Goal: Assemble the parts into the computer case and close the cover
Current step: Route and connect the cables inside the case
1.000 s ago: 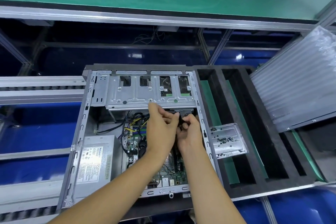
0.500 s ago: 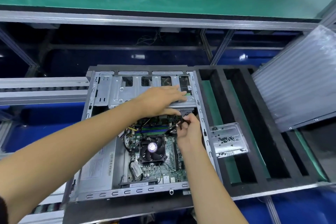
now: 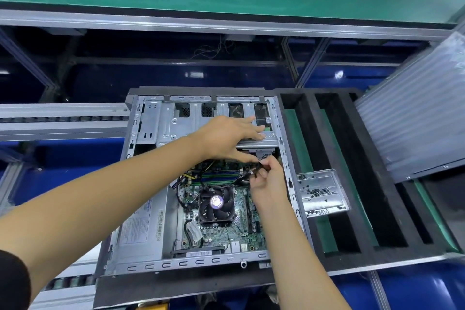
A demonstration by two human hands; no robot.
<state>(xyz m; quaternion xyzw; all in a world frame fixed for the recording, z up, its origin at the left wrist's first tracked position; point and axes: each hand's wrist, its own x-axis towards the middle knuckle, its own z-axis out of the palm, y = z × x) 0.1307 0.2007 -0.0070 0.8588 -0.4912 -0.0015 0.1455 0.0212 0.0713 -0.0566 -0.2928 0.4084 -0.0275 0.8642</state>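
An open grey computer case lies flat on a black pallet, with the motherboard and a black CPU fan showing. The power supply fills the case's left side. My left hand rests flat on the silver drive cage at the far end, fingers straight over its front edge. Just below the cage, my right hand pinches a black cable connector under the cage's right end.
A clear plastic tray with several small screws sits on the black foam rack right of the case. A ribbed silver cover panel leans at the far right. Conveyor rails run to the left.
My left hand left the cable and moved up onto the drive cage, uncovering the CPU fan. My right hand stayed at the connector under the cage.
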